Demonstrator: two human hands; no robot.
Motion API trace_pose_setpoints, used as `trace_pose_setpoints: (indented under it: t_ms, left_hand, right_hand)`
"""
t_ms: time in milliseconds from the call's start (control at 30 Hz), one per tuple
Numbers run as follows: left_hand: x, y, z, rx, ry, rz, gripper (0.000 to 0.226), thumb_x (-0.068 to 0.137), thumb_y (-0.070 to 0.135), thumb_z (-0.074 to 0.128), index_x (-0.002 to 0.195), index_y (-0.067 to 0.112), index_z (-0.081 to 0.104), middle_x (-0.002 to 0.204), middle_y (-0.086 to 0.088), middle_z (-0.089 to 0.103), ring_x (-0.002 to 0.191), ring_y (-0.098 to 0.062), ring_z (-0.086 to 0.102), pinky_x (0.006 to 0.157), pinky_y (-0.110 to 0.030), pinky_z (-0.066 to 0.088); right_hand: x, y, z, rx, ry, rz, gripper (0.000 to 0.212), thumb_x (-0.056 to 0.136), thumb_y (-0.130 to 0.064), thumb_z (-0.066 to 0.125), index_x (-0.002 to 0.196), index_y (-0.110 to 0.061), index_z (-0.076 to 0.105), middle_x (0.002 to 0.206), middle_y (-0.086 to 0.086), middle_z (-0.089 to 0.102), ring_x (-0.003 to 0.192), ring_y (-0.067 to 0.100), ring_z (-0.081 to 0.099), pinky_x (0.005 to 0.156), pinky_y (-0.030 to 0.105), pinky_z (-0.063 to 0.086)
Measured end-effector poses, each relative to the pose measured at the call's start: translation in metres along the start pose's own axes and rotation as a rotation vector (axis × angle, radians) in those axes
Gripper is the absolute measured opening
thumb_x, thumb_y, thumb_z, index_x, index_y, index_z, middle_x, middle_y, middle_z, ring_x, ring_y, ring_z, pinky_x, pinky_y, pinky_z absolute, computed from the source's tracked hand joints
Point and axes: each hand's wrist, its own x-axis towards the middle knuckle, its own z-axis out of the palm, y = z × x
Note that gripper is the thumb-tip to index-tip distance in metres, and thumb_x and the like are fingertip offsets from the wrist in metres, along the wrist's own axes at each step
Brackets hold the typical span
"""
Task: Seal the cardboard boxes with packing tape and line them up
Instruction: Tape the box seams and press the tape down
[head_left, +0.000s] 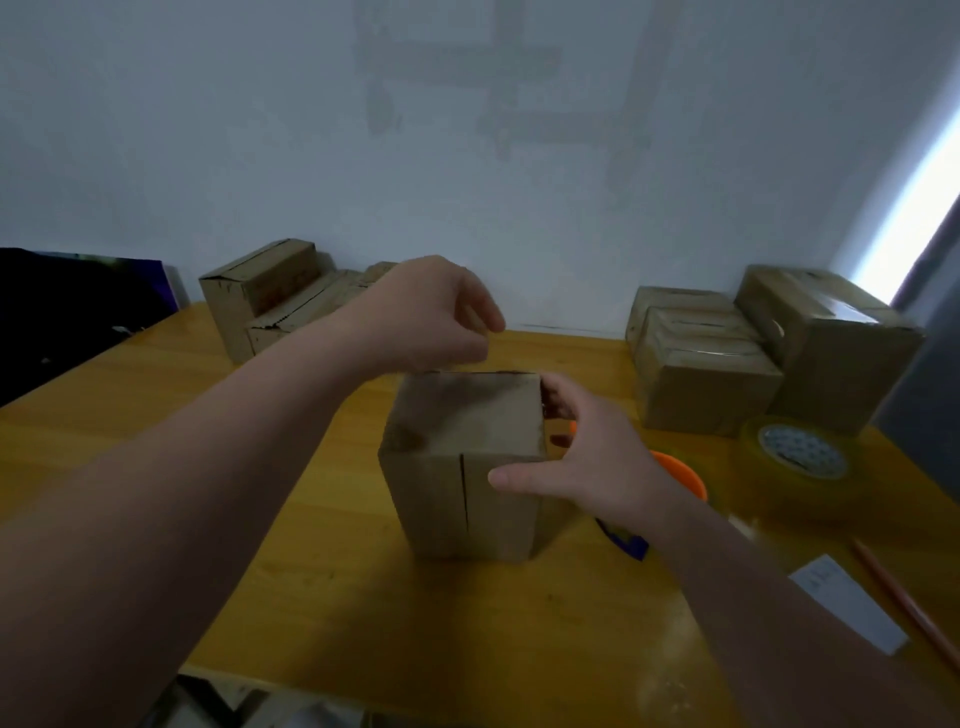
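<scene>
A pale blue-grey wall (249, 135) with faint darker smudges fills the upper half of the view. Against it stands a yellow-orange wooden table (322, 597), dimly lit, while a bright slanted strip of daylight (914, 208) cuts down the far right edge.

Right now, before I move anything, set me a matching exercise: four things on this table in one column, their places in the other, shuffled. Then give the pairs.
Things:
1. middle box
2. tape roll
3. left boxes
4. paper slip

Places:
A. lying flat in front of the right boxes
B. gripped by the right hand
C. on the near right part of the table
D. far left, against the wall

Pairs: 1-B, 2-A, 3-D, 4-C
</scene>
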Motion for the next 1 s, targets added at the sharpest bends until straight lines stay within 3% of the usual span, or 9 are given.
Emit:
trace_pose_setpoints:
  t_ms: [100, 200, 300, 467, 600, 733, 1000]
  left_hand:
    - [-0.012, 0.006, 0.012, 0.164, 0.15, 0.105, 0.026, 0.084, 0.013, 0.06, 0.105, 0.025, 0.071, 0.093, 0.011, 0.069, 0.087, -0.001, 0.062, 0.082, -0.021, 0.052]
    - [-0.03, 0.004, 0.036, 0.254, 0.082, 0.173, 0.026, 0.091, 0.024, 0.054, 0.113, 0.028, 0.066, 0.104, 0.012, 0.066, 0.09, 0.0, 0.055, 0.083, -0.022, 0.05]
    - [-0.039, -0.009, 0.053, 0.23, 0.066, 0.231, 0.03, 0.094, 0.03, 0.046, 0.119, 0.028, 0.064, 0.112, 0.01, 0.064, 0.098, -0.002, 0.053, 0.088, -0.02, 0.044]
    - [-0.05, -0.023, 0.064, 0.167, 0.15, 0.295, 0.039, 0.096, 0.037, 0.036, 0.122, 0.025, 0.062, 0.12, 0.007, 0.062, 0.109, -0.007, 0.053, 0.088, -0.022, 0.04]
    - [-0.057, -0.025, 0.073, 0.28, 0.229, 0.385, 0.044, 0.096, 0.043, 0.034, 0.112, 0.018, 0.067, 0.105, 0.001, 0.067, 0.093, -0.014, 0.06, 0.076, -0.025, 0.046]
    - [-0.061, -0.02, 0.081, 0.368, 0.247, 0.35, 0.049, 0.093, 0.053, 0.036, 0.109, 0.018, 0.066, 0.104, 0.0, 0.065, 0.091, -0.015, 0.059, 0.075, -0.023, 0.038]
    - [-0.06, -0.02, 0.086, 0.352, 0.304, 0.37, 0.049, 0.092, 0.053, 0.039, 0.105, 0.015, 0.067, 0.103, -0.002, 0.067, 0.089, -0.018, 0.06, 0.074, -0.029, 0.045]
  right_hand:
    - [0.0, 0.006, 0.003, 0.039, 0.065, 0.075, 0.085, 0.051, -0.059, 0.082, 0.125, -0.036, 0.048, 0.119, -0.022, 0.056, 0.11, -0.001, 0.052, 0.09, 0.025, 0.047]
    - [-0.001, 0.008, 0.006, 0.08, 0.11, 0.118, 0.085, 0.053, -0.056, 0.082, 0.128, -0.033, 0.047, 0.119, -0.019, 0.056, 0.109, 0.002, 0.053, 0.089, 0.026, 0.048]
    - [-0.003, 0.008, 0.002, 0.095, 0.032, 0.148, 0.098, 0.045, -0.068, 0.075, 0.132, -0.034, 0.045, 0.124, -0.019, 0.055, 0.113, 0.002, 0.052, 0.094, 0.029, 0.047]
    - [-0.002, 0.015, -0.018, 0.316, -0.083, 0.244, 0.065, 0.071, -0.065, 0.06, 0.125, -0.031, 0.058, 0.121, -0.015, 0.063, 0.115, 0.004, 0.056, 0.102, 0.038, 0.045]
    - [0.005, 0.02, -0.023, 0.363, -0.029, 0.313, 0.034, 0.09, -0.031, 0.06, 0.123, -0.023, 0.063, 0.12, -0.006, 0.065, 0.116, 0.013, 0.057, 0.101, 0.042, 0.046]
    - [0.014, 0.017, -0.022, 0.476, 0.014, 0.385, 0.025, 0.09, -0.023, 0.061, 0.112, -0.013, 0.068, 0.11, 0.006, 0.069, 0.107, 0.021, 0.064, 0.096, 0.042, 0.05]
    - [0.023, 0.008, -0.013, 0.512, 0.095, 0.425, 0.018, 0.083, -0.023, 0.069, 0.094, -0.009, 0.068, 0.1, 0.008, 0.068, 0.1, 0.026, 0.063, 0.082, 0.037, 0.051]
